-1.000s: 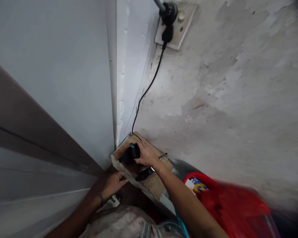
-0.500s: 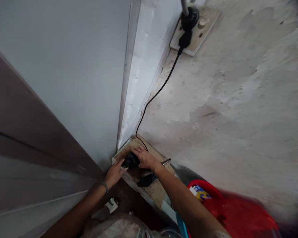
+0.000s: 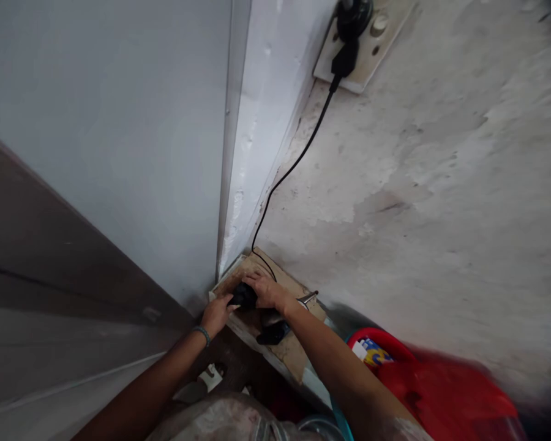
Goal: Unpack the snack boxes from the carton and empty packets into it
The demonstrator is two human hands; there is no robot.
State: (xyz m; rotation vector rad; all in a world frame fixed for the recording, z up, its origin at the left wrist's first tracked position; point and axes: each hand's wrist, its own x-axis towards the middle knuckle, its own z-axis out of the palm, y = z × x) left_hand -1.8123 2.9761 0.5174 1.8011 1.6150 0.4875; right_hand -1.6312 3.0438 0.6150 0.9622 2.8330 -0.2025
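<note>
A dark, rounded black object (image 3: 244, 295) sits low on a worn ledge (image 3: 294, 354) in the corner, between my two hands. My left hand (image 3: 217, 313) pinches its near left side, thumb and fingers closed on the edge. Against its right side rests my right hand (image 3: 265, 290), with fingers curled over the top. A thin black cord (image 3: 288, 173) runs down from the wall socket and ends behind my right hand; whether it joins the object is hidden. Under my right forearm lies another black piece (image 3: 272, 334), beside a shiny metal rod (image 3: 308, 297).
A wall socket plate (image 3: 377, 38) with a black plug (image 3: 344, 58) is at the top. Grey panels (image 3: 133, 122) stand on the left, a peeling wall (image 3: 441, 184) on the right. At lower right are a red tub (image 3: 395, 343) and a blue-yellow packet (image 3: 375, 355).
My left hand has closed from spread fingers into a grip on the black object's edge. My right hand stays on it. The view has shifted slightly.
</note>
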